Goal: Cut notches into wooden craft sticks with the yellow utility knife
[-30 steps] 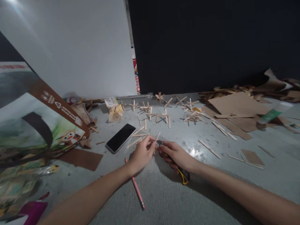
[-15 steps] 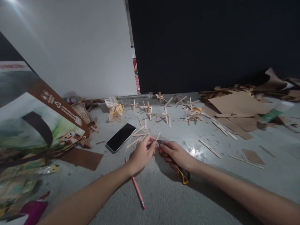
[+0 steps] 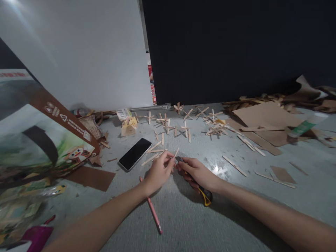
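Note:
My left hand [image 3: 160, 171] pinches a small wooden stick [image 3: 177, 152], whose pale upper end sticks out past the fingertips. Close beside it, my right hand [image 3: 196, 171] is wrapped round a black and yellow utility knife [image 3: 206, 196]. The knife's front end lies near the stick; whether the blade touches the wood I cannot tell. Under my left wrist a pink pencil [image 3: 155, 215] rests on the grey table. Several loose wooden sticks [image 3: 151, 159] lie just beyond my left hand, by a black-screened phone [image 3: 135, 154].
Behind my hands stand several crossed-stick pieces [image 3: 186, 129]. Brown cardboard sheets [image 3: 265, 117] and a green and white tube [image 3: 306, 126] are at the right. At the left stands a large printed bag [image 3: 49, 129], with a purple object [image 3: 39, 236] in the near corner.
Almost nothing differs. Both hands keep their hold on the stick and the knife in nearly the same place, and the view has shifted very slightly.

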Demonstrator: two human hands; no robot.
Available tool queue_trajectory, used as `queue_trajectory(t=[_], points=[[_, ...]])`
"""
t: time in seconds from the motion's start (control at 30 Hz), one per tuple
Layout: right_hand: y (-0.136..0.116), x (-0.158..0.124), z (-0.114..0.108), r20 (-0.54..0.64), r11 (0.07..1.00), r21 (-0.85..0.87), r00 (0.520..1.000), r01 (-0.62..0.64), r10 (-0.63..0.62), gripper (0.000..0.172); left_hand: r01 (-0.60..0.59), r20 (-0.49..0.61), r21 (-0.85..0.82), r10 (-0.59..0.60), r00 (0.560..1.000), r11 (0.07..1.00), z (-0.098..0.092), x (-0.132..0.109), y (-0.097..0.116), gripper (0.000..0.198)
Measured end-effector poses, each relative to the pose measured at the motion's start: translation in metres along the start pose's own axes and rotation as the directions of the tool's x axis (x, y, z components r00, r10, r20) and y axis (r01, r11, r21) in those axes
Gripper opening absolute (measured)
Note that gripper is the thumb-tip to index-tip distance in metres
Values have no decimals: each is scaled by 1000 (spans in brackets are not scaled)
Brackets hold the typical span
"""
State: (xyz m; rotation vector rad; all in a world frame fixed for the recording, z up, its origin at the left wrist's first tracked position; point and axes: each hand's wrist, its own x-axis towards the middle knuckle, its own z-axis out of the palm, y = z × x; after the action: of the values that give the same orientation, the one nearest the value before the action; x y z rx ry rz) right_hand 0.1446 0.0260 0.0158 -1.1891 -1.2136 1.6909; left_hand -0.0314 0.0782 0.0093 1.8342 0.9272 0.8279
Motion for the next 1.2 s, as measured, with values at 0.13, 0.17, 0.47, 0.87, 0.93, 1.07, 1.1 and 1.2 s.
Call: queue_trajectory(t=[0.13,0.17,0.47,0.87,0.93,1.07,1.1,1.2], points=[[1,1,0,5,1000,-8,1000,2,-2,34,-2,-2,-2,2,1000,1000,0,0,0,20],[1,1,-1,6,1000,-5,1000,2,-2,34,-1,-2,-5,1,1000,1000,0,1,0,20],[2,1,-1,3,1000,-5,1000,11,-11,37,-4,-2,4,4,1000,1000,0,0,0,20],[3,1,-2,1,1000,-22,1000,10,-10,36,4,2,7,-4,1000,1000,1,0,-1,20],[3,1,-2,0,1000,-21,1000,11,-11,35,1,3,5,-1,1000,1000,1,0,-1,19],[1,1,-1,0,1000,-21,1000,9,-9,36,-12,6,-16,12,1000,1000,0,0,-1,18],[1,0,-1,-2,1000,-23,1000,10,-10,36,-13,5,-17,14,1000,1000,0,0,-1,19],[1,0,-1,-4,1000,-26,1000,7,-7,36,-5,3,-10,5,1000,1000,1,0,-1,19]])
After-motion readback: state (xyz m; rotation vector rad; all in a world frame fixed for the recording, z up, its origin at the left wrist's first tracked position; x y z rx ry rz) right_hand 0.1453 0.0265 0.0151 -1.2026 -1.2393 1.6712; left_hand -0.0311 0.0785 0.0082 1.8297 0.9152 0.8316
